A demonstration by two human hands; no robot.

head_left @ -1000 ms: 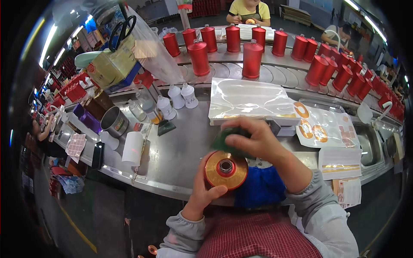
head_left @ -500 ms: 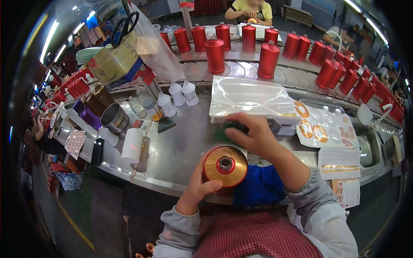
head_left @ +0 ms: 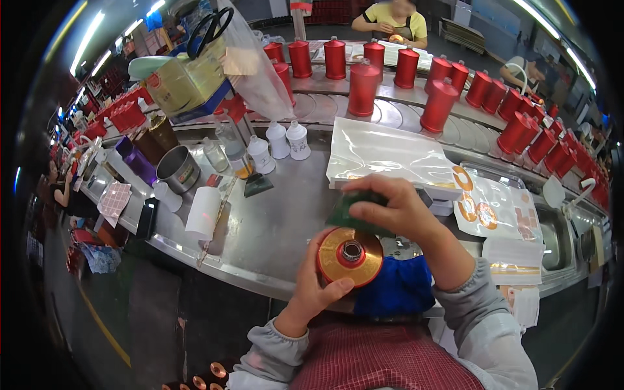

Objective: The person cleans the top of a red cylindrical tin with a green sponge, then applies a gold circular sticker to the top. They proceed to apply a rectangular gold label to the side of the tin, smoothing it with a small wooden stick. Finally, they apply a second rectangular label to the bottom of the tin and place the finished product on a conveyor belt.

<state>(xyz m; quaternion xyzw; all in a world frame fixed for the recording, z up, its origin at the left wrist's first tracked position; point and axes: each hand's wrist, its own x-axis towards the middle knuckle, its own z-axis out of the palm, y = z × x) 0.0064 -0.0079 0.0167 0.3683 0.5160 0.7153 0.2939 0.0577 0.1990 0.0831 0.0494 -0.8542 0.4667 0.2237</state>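
Observation:
My left hand (head_left: pixel 312 290) is wrapped round a red bottle (head_left: pixel 338 268), its neck turned up toward me. A shiny gold ring-shaped label (head_left: pixel 368 262) covers the bottle's shoulder round the open neck. Pinched in my right hand (head_left: pixel 398 207) is a dark green scraper (head_left: pixel 342 213). Its lower edge is at the far rim of the gold label; whether it touches cannot be made out. Under and right of the bottle lies a blue cloth (head_left: pixel 404 286) at the table's front edge.
Red bottles (head_left: pixel 362 91) stand on a conveyor (head_left: pixel 390 116) beyond the steel table. A plastic-covered white stack (head_left: pixel 383 153) lies ahead, a sheet of gold ring labels (head_left: pixel 497 201) at right. White bottles (head_left: pixel 298 140), a metal pot (head_left: pixel 179 169) and another green scraper (head_left: pixel 258 185) are left.
The scraper has come down toward the gold label. My view has shifted slightly, and the red bottles on the conveyor have moved to the right.

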